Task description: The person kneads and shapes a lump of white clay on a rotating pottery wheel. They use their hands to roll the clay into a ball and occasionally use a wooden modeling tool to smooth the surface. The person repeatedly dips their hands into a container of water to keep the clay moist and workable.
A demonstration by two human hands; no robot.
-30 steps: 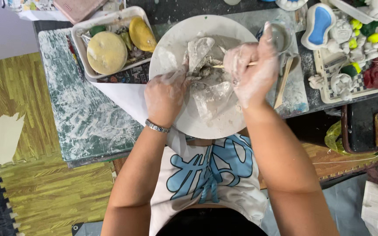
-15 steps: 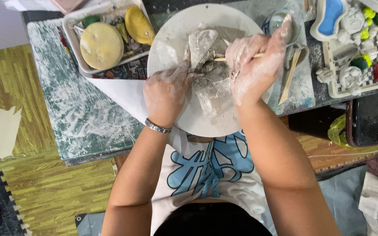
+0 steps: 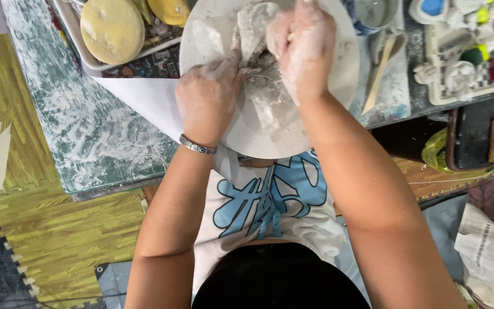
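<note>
head-worn view, looking steeply down, close over round board (image 3: 327, 109), arms, lap

clay lump (image 3: 257, 26): wet grey clay, rough and matt
round board (image 3: 212, 34): matt, pale, smeared with slip
left hand (image 3: 208, 94): dusted with dried clay (chalky film)
bracelet (image 3: 198, 146): shiny metal links
cutting mat (image 3: 75, 126): green, matt, streaked white
sponge (image 3: 112, 28): yellow, porous
stick (image 3: 379, 71): bare wood

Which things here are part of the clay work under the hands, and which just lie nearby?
In use:
left hand, pressing the clay
right hand, closed on the clay
lump of clay
round white board under it

Lying about:
yellow sponge in a tray
wooden stick
cup
tray of small painted pieces
</note>
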